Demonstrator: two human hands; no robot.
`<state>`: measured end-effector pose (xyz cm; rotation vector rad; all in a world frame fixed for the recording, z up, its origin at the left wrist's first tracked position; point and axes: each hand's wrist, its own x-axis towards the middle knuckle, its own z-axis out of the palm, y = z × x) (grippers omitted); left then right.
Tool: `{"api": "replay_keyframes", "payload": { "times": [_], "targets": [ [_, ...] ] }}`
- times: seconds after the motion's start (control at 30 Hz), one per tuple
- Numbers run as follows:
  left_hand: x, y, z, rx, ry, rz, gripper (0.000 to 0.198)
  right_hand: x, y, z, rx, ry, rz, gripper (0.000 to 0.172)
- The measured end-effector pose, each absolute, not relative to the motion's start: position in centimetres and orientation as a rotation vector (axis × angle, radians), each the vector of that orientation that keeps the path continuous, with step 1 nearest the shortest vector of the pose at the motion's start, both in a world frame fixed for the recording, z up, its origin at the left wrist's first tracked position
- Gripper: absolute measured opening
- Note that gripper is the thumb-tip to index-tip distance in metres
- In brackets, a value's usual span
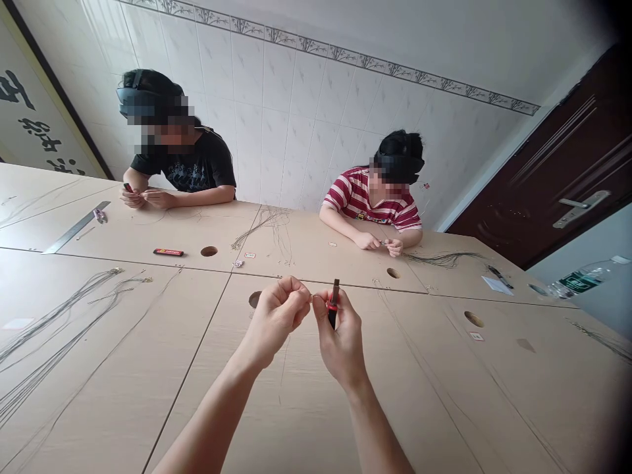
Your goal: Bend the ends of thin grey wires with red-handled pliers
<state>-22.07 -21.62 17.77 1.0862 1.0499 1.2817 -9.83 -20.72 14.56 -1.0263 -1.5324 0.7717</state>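
Note:
Both my hands are raised over the middle of the light wooden table (148, 368). My left hand (277, 315) is closed in a pinch on the end of a thin wire that I can barely make out. My right hand (340, 336) is closed round a small red and black tool (334, 304), which stands upright with its dark tip at the top. The two hands nearly touch, and the wire end meets the tool between them.
Bundles of thin wire (54, 329) lie at the left, others (447, 259) at the far right. Two people sit across the table, one in black (190, 168), one in red stripes (368, 197), each handling small parts. A metal ruler (74, 228), a red tool (168, 252) and a water bottle (585, 279) are nearby.

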Motion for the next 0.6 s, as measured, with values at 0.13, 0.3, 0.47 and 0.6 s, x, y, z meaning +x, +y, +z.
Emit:
{"api": "replay_keyframes", "payload": {
  "times": [0.13, 0.3, 0.47, 0.6],
  "targets": [
    [-22.15, -21.51, 17.65, 1.098, 1.06, 1.31, 0.018, -9.67, -20.87, 14.62, -1.019, -1.554, 0.782, 0.017],
    [-22.09, -21.52, 17.44, 1.203, 1.174, 1.364, 0.021, -9.52, -21.29, 14.93, -1.037, -1.594, 0.742, 0.018],
    [-21.9, -21.67, 17.4, 1.292, 1.272, 1.347, 0.018, -9.27, -21.34, 15.1, -1.056, -1.604, 0.692, 0.019],
    [-21.83, -21.59, 17.22, 1.333, 1.296, 1.312, 0.018, -8.93, -21.19, 15.21, -1.068, -1.601, 0.672, 0.018]
  ]
}}
